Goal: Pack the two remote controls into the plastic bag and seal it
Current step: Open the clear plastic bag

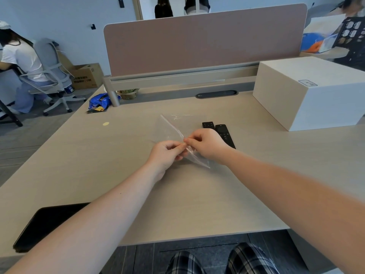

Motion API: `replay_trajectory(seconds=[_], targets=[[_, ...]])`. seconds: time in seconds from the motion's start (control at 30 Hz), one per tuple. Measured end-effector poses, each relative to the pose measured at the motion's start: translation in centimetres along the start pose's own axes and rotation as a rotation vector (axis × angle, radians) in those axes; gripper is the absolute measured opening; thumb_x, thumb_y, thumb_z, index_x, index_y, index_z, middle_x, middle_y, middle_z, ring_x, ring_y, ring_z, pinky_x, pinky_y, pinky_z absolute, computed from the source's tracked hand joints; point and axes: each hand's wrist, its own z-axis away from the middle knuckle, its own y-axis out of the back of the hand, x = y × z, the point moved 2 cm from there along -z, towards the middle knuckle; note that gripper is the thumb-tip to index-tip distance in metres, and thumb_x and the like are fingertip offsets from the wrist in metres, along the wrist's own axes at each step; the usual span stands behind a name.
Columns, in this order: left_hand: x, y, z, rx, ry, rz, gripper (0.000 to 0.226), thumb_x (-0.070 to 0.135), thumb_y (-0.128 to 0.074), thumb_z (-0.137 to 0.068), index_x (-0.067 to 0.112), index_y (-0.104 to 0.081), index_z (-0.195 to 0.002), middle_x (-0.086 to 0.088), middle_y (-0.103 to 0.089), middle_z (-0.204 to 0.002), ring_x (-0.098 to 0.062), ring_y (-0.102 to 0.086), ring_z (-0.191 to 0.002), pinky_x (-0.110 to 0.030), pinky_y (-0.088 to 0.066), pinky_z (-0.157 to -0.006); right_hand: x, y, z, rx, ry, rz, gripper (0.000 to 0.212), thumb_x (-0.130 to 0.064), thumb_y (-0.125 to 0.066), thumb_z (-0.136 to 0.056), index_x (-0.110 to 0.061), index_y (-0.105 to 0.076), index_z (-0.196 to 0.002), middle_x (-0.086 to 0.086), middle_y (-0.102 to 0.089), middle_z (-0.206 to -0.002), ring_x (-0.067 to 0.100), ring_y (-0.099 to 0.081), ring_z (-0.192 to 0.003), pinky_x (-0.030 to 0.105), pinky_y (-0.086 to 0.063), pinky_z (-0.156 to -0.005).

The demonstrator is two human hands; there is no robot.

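Observation:
A clear plastic bag [173, 127] lies across the middle of the desk, its near part lifted between my hands. My left hand [167, 153] pinches the bag's edge with thumb and fingers. My right hand [205, 144] pinches the same edge right beside it, fingertips almost touching. Two black remote controls lie side by side on the desk just behind my right hand: a shorter one [208, 124] on the left and a longer one [225, 135] on the right, partly hidden by the hand. Both remotes are outside the bag.
A large white box [308, 91] stands at the right. A black tablet [45, 224] lies at the near left edge. A blue snack packet [99, 101] sits at the far left by the pink divider [203, 42]. A person sits at the left on a chair.

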Motion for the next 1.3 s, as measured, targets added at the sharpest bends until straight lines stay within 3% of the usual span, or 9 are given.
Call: replay_trajectory(seconds=[0.23,0.43,0.53,0.67,0.9,0.97,1.1,1.17,1.3], targets=[[0.0,-0.2,0.2,0.062,0.052,-0.069,0.022,0.007,-0.063,-0.088,0.013,-0.064,-0.067,-0.001,-0.064,-0.063,-0.012,-0.061,-0.060,-0.017,-0.051,-0.052,0.1,-0.8,0.2,-0.041,0.028,0.075,0.021,-0.017,-0.056,-0.093,-0.011,-0.058,-0.073,0.007,-0.055,-0.073,0.018,-0.046,-0.065,0.026,-0.038,-0.060],[-0.7,1.7,0.2,0.314,0.063,-0.278,0.032,0.006,-0.054,-0.086,0.018,-0.058,-0.057,-0.005,-0.066,-0.056,-0.008,-0.058,-0.034,-0.031,-0.056,-0.056,1.1,1.2,-0.4,0.074,-0.004,0.199,0.021,-0.015,-0.056,-0.091,0.003,-0.066,-0.087,0.008,-0.056,-0.077,0.020,-0.048,-0.075,0.025,-0.035,-0.068],[-1.0,3.0,0.5,0.294,0.059,-0.502,0.029,0.012,-0.055,-0.083,0.017,-0.052,-0.054,-0.010,-0.071,-0.062,-0.026,-0.069,-0.058,-0.039,-0.060,-0.069,2.1,3.1,-0.7,0.128,-0.040,0.268,0.016,-0.013,-0.058,-0.085,-0.001,-0.068,-0.086,0.003,-0.058,-0.075,0.019,-0.050,-0.073,0.025,-0.039,-0.066],[0.0,2.7,1.1,0.276,0.058,-0.858,0.032,0.019,-0.055,-0.079,0.018,-0.040,-0.051,0.001,-0.053,-0.057,-0.030,-0.052,-0.068,-0.029,-0.040,-0.058,1.8,3.8,-1.0,0.233,-0.034,0.270,0.013,-0.015,-0.060,-0.082,-0.004,-0.067,-0.084,0.003,-0.061,-0.074,0.020,-0.054,-0.072,0.031,-0.048,-0.065],[0.5,2.7,1.7,0.256,0.155,-0.932,0.024,0.029,-0.056,-0.080,0.019,-0.044,-0.061,-0.003,-0.057,-0.078,-0.029,-0.055,-0.079,-0.029,-0.041,-0.064,0.7,4.4,-0.8,0.376,-0.050,0.155,0.014,-0.018,-0.055,-0.087,-0.008,-0.063,-0.094,0.005,-0.064,-0.080,0.024,-0.060,-0.079,0.034,-0.053,-0.074],[1.2,2.3,1.9,0.341,0.011,-0.986,0.025,0.037,-0.065,-0.077,0.021,-0.048,-0.087,-0.003,-0.055,-0.105,-0.027,-0.054,-0.101,-0.035,-0.046,-0.074,-0.1,3.7,-0.8,0.347,0.005,0.220,0.014,-0.015,-0.054,-0.087,-0.007,-0.062,-0.094,0.009,-0.068,-0.085,0.028,-0.062,-0.081,0.037,-0.054,-0.075],[3.4,0.6,1.7,0.442,-0.470,-1.168,0.078,0.040,-0.072,-0.073,0.026,-0.033,-0.139,-0.003,-0.041,-0.138,-0.028,-0.042,-0.119,-0.040,-0.049,-0.086,-1.7,2.2,-0.7,0.329,0.235,0.443,0.016,-0.009,-0.050,-0.086,-0.003,-0.059,-0.098,0.017,-0.067,-0.083,0.036,-0.058,-0.080,0.041,-0.053,-0.068],[4.2,0.2,1.1,0.438,-0.579,-1.251,0.065,0.037,-0.068,-0.076,0.026,-0.044,-0.135,-0.001,-0.051,-0.133,-0.029,-0.046,-0.113,-0.039,-0.049,-0.079,-2.3,1.8,-0.5,0.334,0.338,0.461,0.018,-0.008,-0.050,-0.087,-0.001,-0.060,-0.101,0.018,-0.067,-0.083,0.036,-0.057,-0.082,0.043,-0.052,-0.068],[4.8,1.0,0.5,0.498,-0.689,-1.274,0.020,0.027,-0.058,-0.087,0.015,-0.074,-0.081,-0.001,-0.071,-0.080,-0.031,-0.057,-0.089,-0.029,-0.033,-0.054,-3.0,1.9,-0.1,0.332,0.383,0.285,0.025,-0.024,-0.059,-0.090,-0.008,-0.064,-0.108,0.006,-0.069,-0.087,0.020,-0.054,-0.078,0.031,-0.047,-0.072]])
